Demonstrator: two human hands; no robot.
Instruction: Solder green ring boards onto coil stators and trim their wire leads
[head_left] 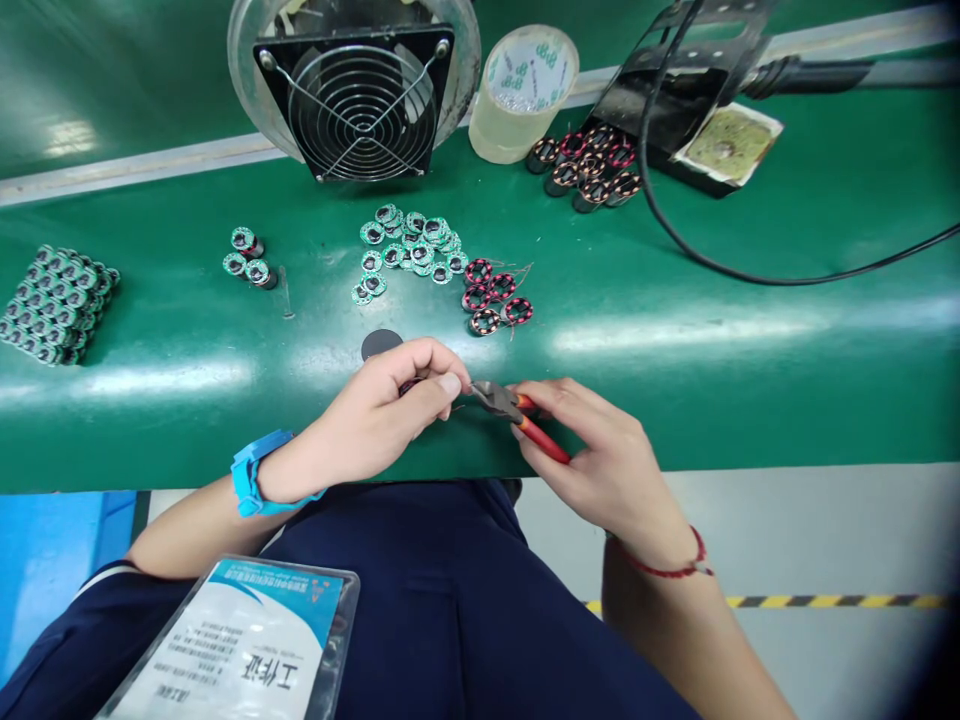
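Note:
My left hand point(409, 400) is closed around a small wound coil point(411, 384), mostly hidden by the fingers. My right hand point(592, 440) grips red-handled pliers point(499, 400), whose jaws meet the tips of my left fingers; a thin wire end shows close by. Just behind my left hand lies a flat dark disc point(382, 345). Several loose coils with pink and copper windings point(501, 288) and trailing wire ends sit beyond the pliers. Left of them is a scattered pile of small green round circuit boards point(420, 245).
A fan with a wire guard point(364, 115) stands at the back, beside a wide tape roll point(521, 95). More coils point(589, 165) cluster near a soldering iron stand with a sponge point(727, 145). A black cable point(720, 268) loops at right. Stacked boards point(56, 305) lie far left.

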